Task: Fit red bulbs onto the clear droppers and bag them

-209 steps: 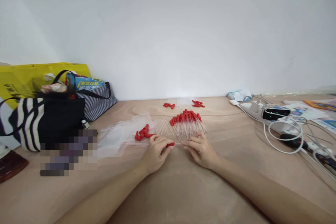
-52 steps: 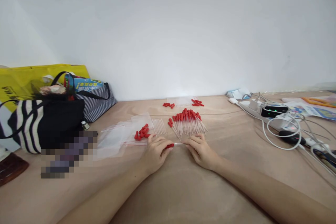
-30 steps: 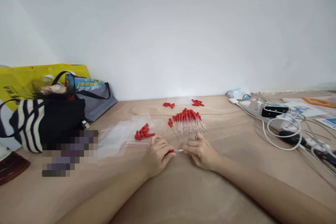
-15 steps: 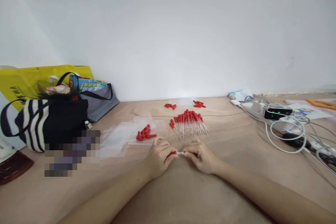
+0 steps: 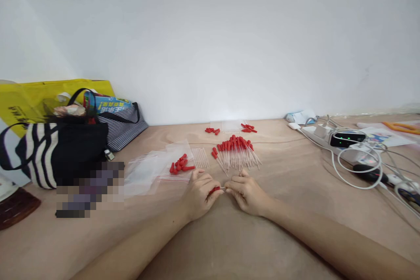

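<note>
My left hand [image 5: 202,193] is closed on a red rubber bulb [image 5: 214,190]. From the bulb a thin glass tube [image 5: 223,188] runs to the right, and my right hand [image 5: 246,193] pinches it close to the bulb. Just beyond my hands lies a fanned pile of glass droppers [image 5: 236,151] with red bulbs. Loose red bulbs [image 5: 179,165] rest on clear plastic bags [image 5: 144,173] to the left. Beside them is a row of bare glass tubes [image 5: 200,157]. Further back, more tubes [image 5: 231,127] lie between two small groups of red bulbs [image 5: 249,128].
At the left stand a black striped bag [image 5: 82,148], a grey striped bag [image 5: 126,129] and a yellow bag [image 5: 19,100]. A power strip [image 5: 320,136] with tangled white cables and a black device [image 5: 348,139] lies at the right. A white wall rises behind the table.
My hands have come closer together, so less of the glass tube shows between them. The red bulb and tube remain held. The view has shifted slightly.
</note>
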